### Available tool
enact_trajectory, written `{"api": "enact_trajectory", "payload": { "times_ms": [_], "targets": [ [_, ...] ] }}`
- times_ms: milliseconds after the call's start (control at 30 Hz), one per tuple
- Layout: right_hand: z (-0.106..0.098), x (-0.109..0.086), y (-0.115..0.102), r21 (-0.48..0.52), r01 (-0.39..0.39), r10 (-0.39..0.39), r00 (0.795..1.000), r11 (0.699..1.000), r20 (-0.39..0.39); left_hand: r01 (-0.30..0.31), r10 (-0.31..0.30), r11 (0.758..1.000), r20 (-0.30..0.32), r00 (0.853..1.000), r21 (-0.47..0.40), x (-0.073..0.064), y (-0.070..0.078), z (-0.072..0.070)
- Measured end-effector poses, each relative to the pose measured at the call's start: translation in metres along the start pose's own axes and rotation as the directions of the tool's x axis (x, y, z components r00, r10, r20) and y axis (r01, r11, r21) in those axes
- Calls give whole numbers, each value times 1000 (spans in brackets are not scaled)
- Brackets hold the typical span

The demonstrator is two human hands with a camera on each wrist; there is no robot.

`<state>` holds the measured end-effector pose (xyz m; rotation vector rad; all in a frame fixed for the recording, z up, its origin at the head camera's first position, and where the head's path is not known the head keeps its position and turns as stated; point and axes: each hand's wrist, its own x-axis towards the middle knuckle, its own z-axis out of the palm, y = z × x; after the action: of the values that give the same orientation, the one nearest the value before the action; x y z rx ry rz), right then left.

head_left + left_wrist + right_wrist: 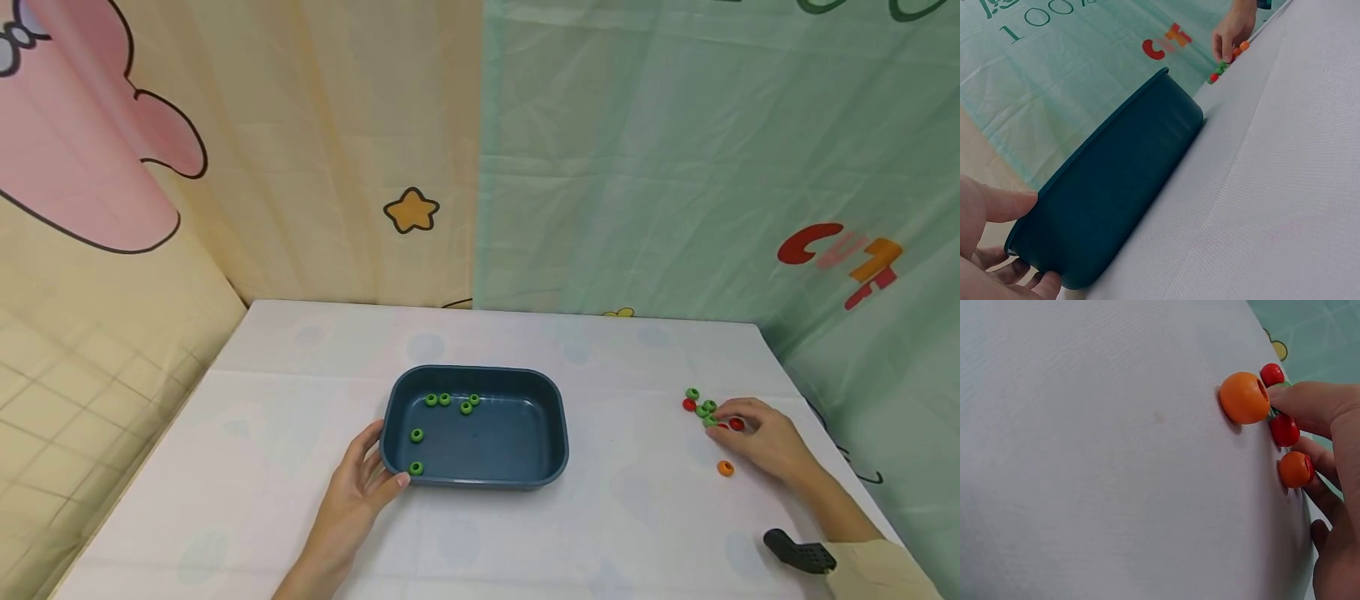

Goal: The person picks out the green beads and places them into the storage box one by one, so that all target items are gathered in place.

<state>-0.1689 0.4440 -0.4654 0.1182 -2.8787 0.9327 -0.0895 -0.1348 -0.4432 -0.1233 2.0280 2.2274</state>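
The left hand grips the dark blue tray by its left end, six green beads inside, while the right hand pinches a green bead beside red beads, an orange bead lying nearby, everything on the white-covered table.
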Motion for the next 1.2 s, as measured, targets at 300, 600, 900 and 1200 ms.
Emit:
{"api": "enact_trajectory", "payload": {
  "times_ms": [300, 600, 900, 1200],
  "targets": [
    [-12, 7, -16, -61, 6, -2, 998, 998, 60, 4, -4, 1000, -3, 1000, 5, 1, 0, 0],
    [-19, 17, -35, -24, 13, -11, 995, 1000, 103, 2, -2, 1000, -6, 1000, 7, 0, 1, 0],
    [-13, 31, -59, 47, 14, -21, 986, 999, 167, 7, -7, 1000, -1, 1000, -8, 0, 1, 1],
    [-9, 49, -79, 20, 81, -83, 978, 997, 190, 18, -18, 1000, -3, 1000, -9, -1, 3, 2]
  ]
}}
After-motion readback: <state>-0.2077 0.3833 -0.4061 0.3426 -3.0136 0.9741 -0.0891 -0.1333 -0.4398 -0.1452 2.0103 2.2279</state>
